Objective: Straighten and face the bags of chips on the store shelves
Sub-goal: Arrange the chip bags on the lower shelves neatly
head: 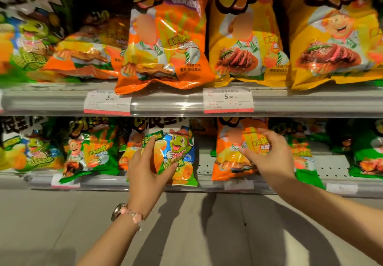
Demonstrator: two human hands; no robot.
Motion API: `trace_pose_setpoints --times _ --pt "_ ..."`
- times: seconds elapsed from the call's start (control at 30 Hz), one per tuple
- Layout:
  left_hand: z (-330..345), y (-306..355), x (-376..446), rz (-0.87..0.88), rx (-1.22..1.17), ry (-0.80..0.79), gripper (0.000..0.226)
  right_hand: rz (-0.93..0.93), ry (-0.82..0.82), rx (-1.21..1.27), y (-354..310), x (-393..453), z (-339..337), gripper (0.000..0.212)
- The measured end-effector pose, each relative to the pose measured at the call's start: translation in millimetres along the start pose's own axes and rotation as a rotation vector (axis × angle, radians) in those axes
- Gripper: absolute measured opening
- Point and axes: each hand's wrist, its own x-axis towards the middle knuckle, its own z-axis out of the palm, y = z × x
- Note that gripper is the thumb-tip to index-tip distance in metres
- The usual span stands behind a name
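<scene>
Hands (149, 166) on lower-shelf chip bags (178, 155)

We see grey metal shelf rails (310, 102) across mid frame, price labels (228, 101) clipped on; pale tiled floor (41, 224) below, striped with shadows; dim light.

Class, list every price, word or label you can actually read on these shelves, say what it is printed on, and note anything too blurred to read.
"5.90" on the left price tag, upper shelf rail.
"5.90" on the right price tag, same rail.
Small print on both tags: too small to read.
Large Chinese lettering on the orange bag and yellow bag: too blurred to quote.
Lower rail tag: unreadable.
</scene>
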Motion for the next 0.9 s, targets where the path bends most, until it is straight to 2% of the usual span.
trace_pose_setpoints --times 0.3,0.47,0.6,0.77,0.83,0.9 --pt "-55.4 -39.3 0.3 -0.053 0.102 0.048 0.086 0.065 -0.147 -0.168 -56.5 -7.9 101.2 0.067" --pt "-58.6 -50.1 8.9 -0.072 0.075 0.035 0.087 0.053 -0.122 -0.271 -66.1 -10.3 131.4 0.062" --pt "-57.4 -49.5 14.2 -0.070 0.037 0.028 0.086 0.164 -0.144 -0.291 -65.8 -10.8 141.7 0.061" --pt "-58.0 -49.5 16.8 -0.074 0.028 -0.006 0.089 0.237 -0.273 -0.313 -61.7 -5.0 134.4 0.069" --pt "-59.2 -48.2 17.5 -0.062 0.012 -0.006 0.088 0.194 -0.255 -0.363 -69.5 -4.6 126.1 0.070" --pt "-59.5 -45.5 18.8 -0.064 -0.016 0.005 0.087 0.078 -0.224 -0.238 -86.3 -12.4 119.8 0.070"
